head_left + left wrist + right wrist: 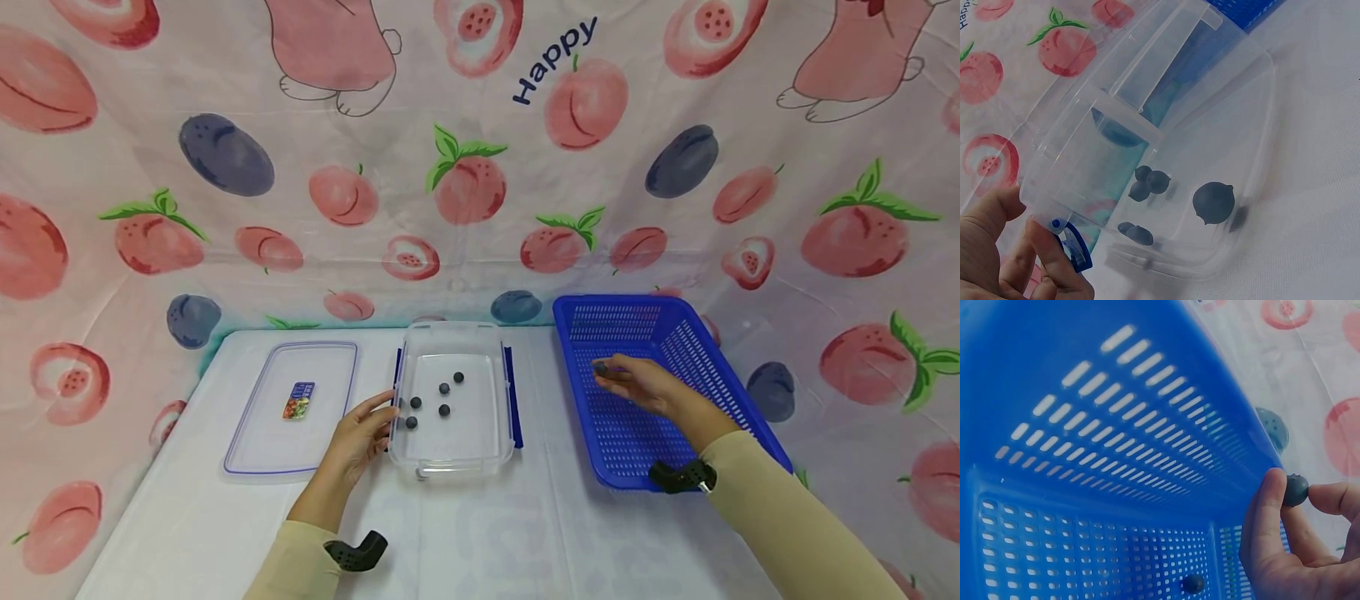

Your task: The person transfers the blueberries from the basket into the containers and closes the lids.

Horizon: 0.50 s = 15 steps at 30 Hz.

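Observation:
My right hand (645, 385) pinches a dark blueberry (1296, 490) between thumb and fingertips, up over the blue basket (600, 467). In the right wrist view another blueberry (1193, 584) lies on the basket floor. At the left side of a clear plastic container (476, 437), my left hand (354, 442) grips the wall, its thumb at the rim and fingers by the blue latch (1076, 249). Several blueberries (444, 410) lie scattered inside that container, mostly toward its left half. Both side latches hang outward.
A clear lid (326, 446) with a blue edge and a colourful label (298, 401) lies flat at the left. White cloth (480, 542) covers the table. Behind it rises a fruit-printed backdrop (465, 283), close to the back of the basket.

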### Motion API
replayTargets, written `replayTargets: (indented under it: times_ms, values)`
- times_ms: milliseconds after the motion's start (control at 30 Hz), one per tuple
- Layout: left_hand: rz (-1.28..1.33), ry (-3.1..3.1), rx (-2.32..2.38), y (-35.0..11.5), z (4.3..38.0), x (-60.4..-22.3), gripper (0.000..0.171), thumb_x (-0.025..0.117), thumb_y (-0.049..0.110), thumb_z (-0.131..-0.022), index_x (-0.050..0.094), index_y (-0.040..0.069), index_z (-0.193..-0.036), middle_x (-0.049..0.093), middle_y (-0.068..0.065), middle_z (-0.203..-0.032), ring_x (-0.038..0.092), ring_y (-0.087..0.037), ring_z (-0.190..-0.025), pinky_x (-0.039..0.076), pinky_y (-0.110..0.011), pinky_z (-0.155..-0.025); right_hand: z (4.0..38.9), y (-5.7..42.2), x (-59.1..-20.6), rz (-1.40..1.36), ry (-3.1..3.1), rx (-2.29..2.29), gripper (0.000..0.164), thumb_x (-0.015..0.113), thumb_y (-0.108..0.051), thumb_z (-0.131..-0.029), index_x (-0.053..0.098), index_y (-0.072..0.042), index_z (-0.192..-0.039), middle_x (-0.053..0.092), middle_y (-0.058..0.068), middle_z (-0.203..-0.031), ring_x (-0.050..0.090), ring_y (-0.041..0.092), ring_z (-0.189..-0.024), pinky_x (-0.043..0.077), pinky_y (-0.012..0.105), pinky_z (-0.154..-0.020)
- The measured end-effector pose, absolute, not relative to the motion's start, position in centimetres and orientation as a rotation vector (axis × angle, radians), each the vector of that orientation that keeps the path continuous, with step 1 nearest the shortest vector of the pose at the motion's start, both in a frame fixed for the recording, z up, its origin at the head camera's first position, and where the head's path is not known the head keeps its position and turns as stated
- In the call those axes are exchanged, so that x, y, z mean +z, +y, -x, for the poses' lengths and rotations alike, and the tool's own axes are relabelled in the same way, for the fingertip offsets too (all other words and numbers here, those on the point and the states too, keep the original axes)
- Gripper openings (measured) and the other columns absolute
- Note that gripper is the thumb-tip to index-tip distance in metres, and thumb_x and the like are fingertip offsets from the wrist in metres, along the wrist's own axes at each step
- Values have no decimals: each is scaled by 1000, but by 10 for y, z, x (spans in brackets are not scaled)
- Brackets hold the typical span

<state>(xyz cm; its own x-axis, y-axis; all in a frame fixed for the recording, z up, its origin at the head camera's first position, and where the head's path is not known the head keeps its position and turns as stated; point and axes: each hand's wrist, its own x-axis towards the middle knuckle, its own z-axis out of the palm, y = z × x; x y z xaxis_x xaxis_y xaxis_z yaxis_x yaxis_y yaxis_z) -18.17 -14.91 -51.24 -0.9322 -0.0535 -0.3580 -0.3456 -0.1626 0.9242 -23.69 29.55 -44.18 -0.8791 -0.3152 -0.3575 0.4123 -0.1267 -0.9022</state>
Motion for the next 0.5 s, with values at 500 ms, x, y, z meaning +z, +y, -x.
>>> replayTargets:
  times_ms: [500]
  values:
    - [459,1891,2218,-149,181,-512,51,66,15,-94,52,9,-142,57,6,-75,52,-2,-63,49,-13,-56,231,280,-440,36,1754,-1967,25,43,-12,-104,60,1,-118,63,8,-112,65,16,-103,53,27,-95]
